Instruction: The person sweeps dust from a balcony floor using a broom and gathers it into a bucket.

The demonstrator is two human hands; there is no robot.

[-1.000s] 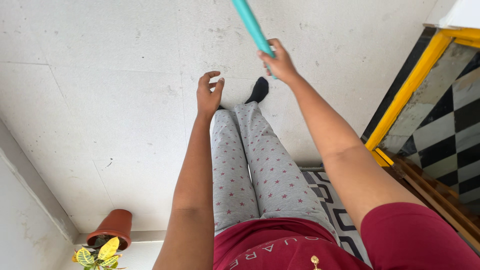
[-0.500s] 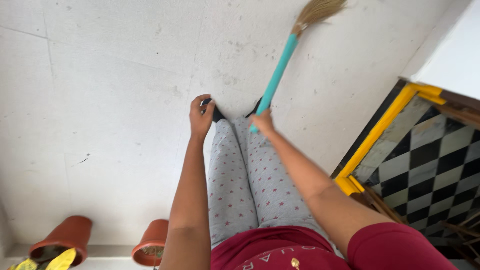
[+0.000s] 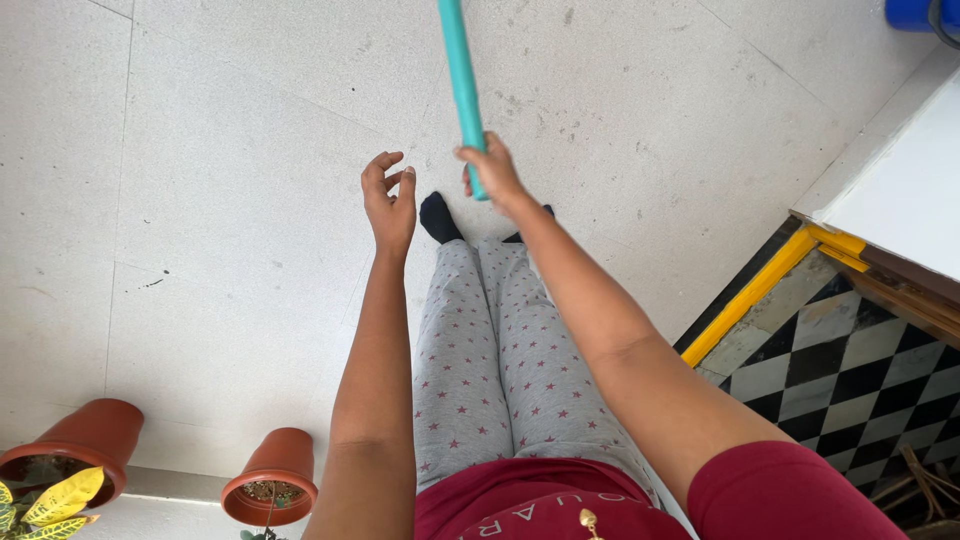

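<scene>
Above the pale grey speckled floor tiles, the right hand is closed around the lower end of a long teal cylindrical broom handle. The handle rises from the fist toward the top edge of the view, tilted slightly left; its head is out of frame. The left hand is free — fingers loosely curled, palm partly open, holding nothing, just left of the handle and apart from it. Below the hands, two dark-socked feet stand on the tiles, under grey star-patterned trousers. At lower left, two terracotta plant pots sit beside a raised ledge. At right, a yellow-edged threshold borders black-and-white chequered flooring.
</scene>
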